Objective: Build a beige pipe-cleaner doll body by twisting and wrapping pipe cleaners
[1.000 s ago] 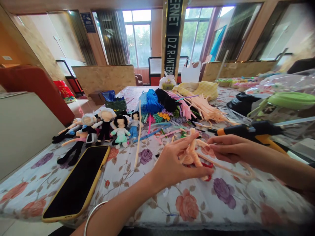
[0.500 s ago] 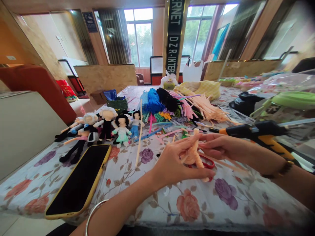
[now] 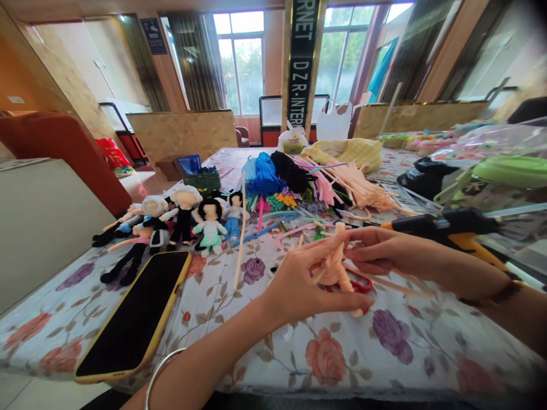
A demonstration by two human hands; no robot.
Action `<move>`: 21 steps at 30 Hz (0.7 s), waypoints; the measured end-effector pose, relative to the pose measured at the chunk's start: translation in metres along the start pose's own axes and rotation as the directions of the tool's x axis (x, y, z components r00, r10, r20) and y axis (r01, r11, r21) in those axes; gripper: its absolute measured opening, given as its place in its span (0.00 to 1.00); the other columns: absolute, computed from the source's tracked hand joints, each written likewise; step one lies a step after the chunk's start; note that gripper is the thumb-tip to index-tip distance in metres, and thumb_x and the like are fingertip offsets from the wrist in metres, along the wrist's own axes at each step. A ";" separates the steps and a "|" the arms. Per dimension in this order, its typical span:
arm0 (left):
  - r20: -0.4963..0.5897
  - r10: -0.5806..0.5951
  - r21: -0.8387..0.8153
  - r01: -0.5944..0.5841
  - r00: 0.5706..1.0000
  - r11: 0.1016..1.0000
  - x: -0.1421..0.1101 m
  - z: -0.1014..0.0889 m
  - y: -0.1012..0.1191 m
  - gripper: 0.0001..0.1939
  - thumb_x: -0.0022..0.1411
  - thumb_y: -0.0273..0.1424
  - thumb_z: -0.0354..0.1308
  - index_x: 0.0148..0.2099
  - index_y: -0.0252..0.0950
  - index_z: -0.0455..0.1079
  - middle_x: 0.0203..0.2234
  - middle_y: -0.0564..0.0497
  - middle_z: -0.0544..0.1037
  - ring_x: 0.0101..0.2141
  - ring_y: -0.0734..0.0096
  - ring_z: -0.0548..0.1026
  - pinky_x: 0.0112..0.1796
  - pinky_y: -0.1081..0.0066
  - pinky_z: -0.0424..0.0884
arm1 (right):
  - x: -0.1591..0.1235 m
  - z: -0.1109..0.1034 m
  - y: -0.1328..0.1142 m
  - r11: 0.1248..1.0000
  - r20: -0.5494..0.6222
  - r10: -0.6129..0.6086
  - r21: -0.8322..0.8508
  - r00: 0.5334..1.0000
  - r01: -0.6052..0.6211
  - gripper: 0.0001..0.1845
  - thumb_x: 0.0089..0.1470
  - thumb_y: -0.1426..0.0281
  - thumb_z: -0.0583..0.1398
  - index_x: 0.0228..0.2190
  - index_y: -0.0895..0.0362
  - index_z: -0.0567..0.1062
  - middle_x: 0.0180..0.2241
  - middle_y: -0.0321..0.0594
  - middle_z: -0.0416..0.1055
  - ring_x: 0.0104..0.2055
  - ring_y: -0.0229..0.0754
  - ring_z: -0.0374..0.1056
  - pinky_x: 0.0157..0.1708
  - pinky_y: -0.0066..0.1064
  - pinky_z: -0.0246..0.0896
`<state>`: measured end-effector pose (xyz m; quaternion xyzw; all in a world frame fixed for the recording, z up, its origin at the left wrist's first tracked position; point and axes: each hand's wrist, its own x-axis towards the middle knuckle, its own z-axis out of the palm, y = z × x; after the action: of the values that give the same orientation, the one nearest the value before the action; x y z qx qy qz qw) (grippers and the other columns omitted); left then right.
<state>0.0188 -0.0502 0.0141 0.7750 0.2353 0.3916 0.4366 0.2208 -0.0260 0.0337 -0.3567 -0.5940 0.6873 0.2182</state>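
1. The surface, under a white flower-printed cloth, carries the goods.
2. A white plastic carrier bag stands at the far side, its contents hidden.
3. A bag with a light-green top sits at right; I cannot tell what it holds.
4. A small whitish plastic bag, near the carrier bag, shows something green inside.
5. A dark-green woven basket holds a shiny blue packet poking above its rim.
6. The hands nearly meet: the left hand clamps a fuzzy peach branching piece, right of centre; the right hand's fingertips bunch beside it, their grip hidden.
7. A red loop shows behind that piece.
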 end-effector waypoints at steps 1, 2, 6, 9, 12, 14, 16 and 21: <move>-0.004 0.001 0.006 -0.001 1.000 1.000 0.000 0.000 0.000 0.40 0.44 0.38 0.68 0.59 0.37 0.61 0.41 0.47 0.79 0.46 0.60 0.74 0.51 0.62 0.67 | 0.000 0.000 -0.002 1.000 -0.001 0.000 -0.012 1.000 0.000 0.17 0.48 0.64 0.63 0.39 0.59 0.72 0.17 0.26 0.55 0.16 0.26 0.44 0.15 0.23 0.35; -0.004 0.000 0.010 0.000 1.000 1.000 0.000 0.000 0.000 0.40 0.44 0.38 0.68 0.59 0.37 0.61 0.41 0.46 0.79 0.46 0.60 0.74 0.51 0.62 0.67 | 0.001 -0.001 -0.003 1.000 -0.004 0.006 -0.027 1.000 -0.006 0.17 0.47 0.64 0.64 0.38 0.59 0.73 0.18 0.27 0.56 0.17 0.26 0.45 0.14 0.23 0.35; 0.022 -0.030 -0.018 0.031 0.999 0.999 -0.001 0.000 0.002 0.41 0.46 0.38 0.67 0.61 0.37 0.59 0.34 0.48 0.80 0.44 0.61 0.75 0.49 0.62 0.69 | 0.002 -0.005 -0.007 0.995 0.008 0.041 -0.094 0.999 -0.040 0.16 0.46 0.65 0.64 0.36 0.61 0.75 0.18 0.29 0.59 0.18 0.26 0.48 0.15 0.22 0.36; 0.042 -0.042 -0.060 0.045 0.998 0.997 -0.002 0.001 0.003 0.41 0.47 0.37 0.67 0.62 0.38 0.57 0.29 0.51 0.80 0.43 0.62 0.76 0.47 0.64 0.70 | 0.003 -0.009 -0.005 0.991 0.039 0.043 -0.131 0.998 -0.038 0.15 0.48 0.65 0.63 0.36 0.62 0.75 0.17 0.29 0.59 0.17 0.26 0.48 0.14 0.23 0.36; 0.028 -0.032 -0.052 0.034 0.999 0.998 -0.002 0.001 0.002 0.40 0.46 0.37 0.67 0.61 0.37 0.59 0.28 0.52 0.80 0.43 0.63 0.75 0.47 0.65 0.70 | 0.004 -0.012 -0.005 0.984 0.067 0.055 -0.174 0.996 -0.043 0.13 0.49 0.65 0.62 0.34 0.62 0.76 0.17 0.31 0.62 0.16 0.26 0.49 0.14 0.22 0.36; 0.019 -0.030 -0.037 0.031 0.999 0.999 -0.002 0.001 0.002 0.40 0.46 0.37 0.67 0.61 0.37 0.59 0.28 0.52 0.80 0.42 0.63 0.75 0.47 0.65 0.70 | 0.003 -0.013 -0.008 0.976 0.067 0.077 -0.207 0.995 -0.062 0.13 0.49 0.65 0.62 0.31 0.63 0.77 0.18 0.32 0.63 0.17 0.26 0.51 0.14 0.22 0.37; 0.020 -0.037 -0.028 0.038 0.999 0.999 -0.001 0.001 0.002 0.41 0.45 0.38 0.67 0.61 0.36 0.59 0.28 0.51 0.80 0.41 0.63 0.76 0.46 0.65 0.70 | 0.002 -0.013 -0.012 0.969 0.053 0.095 -0.232 0.994 -0.081 0.12 0.48 0.65 0.63 0.29 0.63 0.77 0.17 0.32 0.64 0.17 0.26 0.52 0.15 0.22 0.39; 0.040 -0.062 -0.011 0.062 0.997 0.998 -0.001 0.000 0.004 0.42 0.45 0.39 0.67 0.61 0.35 0.59 0.30 0.50 0.81 0.38 0.64 0.76 0.44 0.65 0.71 | 0.002 -0.016 -0.020 0.956 0.086 0.119 -0.280 0.989 -0.090 0.11 0.47 0.66 0.64 0.28 0.63 0.78 0.16 0.30 0.61 0.17 0.26 0.51 0.15 0.22 0.39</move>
<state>0.0185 -0.0529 0.0169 0.7723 0.2483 0.3640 0.4577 0.2290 -0.0098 0.0522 -0.3788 -0.6745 0.6259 0.0990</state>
